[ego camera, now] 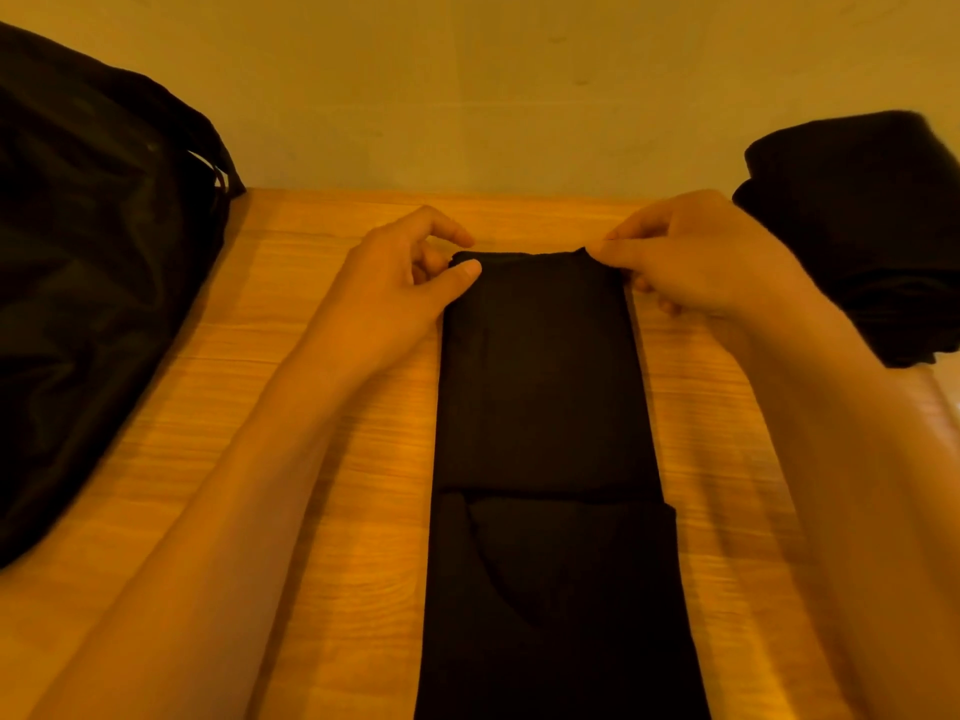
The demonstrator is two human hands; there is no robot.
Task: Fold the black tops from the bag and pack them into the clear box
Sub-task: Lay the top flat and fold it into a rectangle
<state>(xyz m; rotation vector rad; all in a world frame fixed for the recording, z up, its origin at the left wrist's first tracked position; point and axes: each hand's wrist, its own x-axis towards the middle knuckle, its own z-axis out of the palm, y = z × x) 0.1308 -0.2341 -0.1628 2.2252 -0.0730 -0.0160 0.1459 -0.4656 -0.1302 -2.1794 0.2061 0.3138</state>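
The black top (pixel 540 381) lies in a long strip on the table (pixel 311 407), between the bag (pixel 93 252) and a dark folded pile (pixel 872 226). The left hand (pixel 400 272) and right hand (pixel 691 257) each pinch a far corner. If one pinch slips, the fold may go crooked or fall open.

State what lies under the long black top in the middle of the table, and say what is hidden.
The wooden table shows on both sides of the black top, so the top lies on it. Anything directly beneath the cloth is covered and cannot be seen.
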